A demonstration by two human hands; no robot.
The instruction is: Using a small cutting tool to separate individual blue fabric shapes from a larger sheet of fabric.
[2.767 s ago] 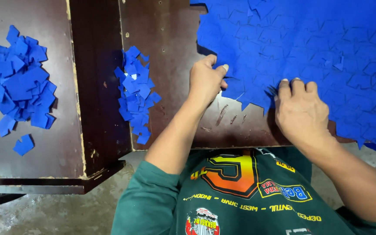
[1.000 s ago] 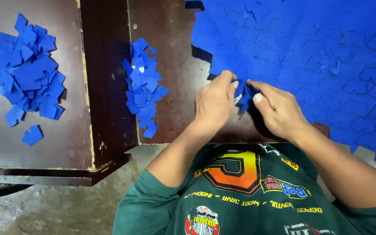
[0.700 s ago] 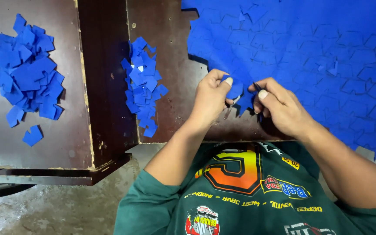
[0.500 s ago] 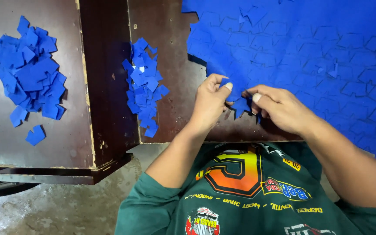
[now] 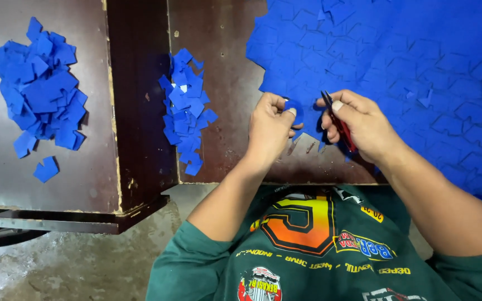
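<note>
Left hand (image 5: 268, 129) pinches a small blue foam piece (image 5: 294, 108); right hand (image 5: 358, 124) grips a thin red-handled cutting tool (image 5: 338, 121) over the large blue foam sheet (image 5: 419, 72).

We see both forearms reaching forward from pushed-up green sleeves, converging toward the centre. The left hand (image 5: 269, 129) is curled, its thumb and fingertips pinched together, knuckles toward us. The right hand (image 5: 358, 124) lies just beside it, apart, fingers bent inward, thumb pressed along the index finger in a closed grip.
</note>
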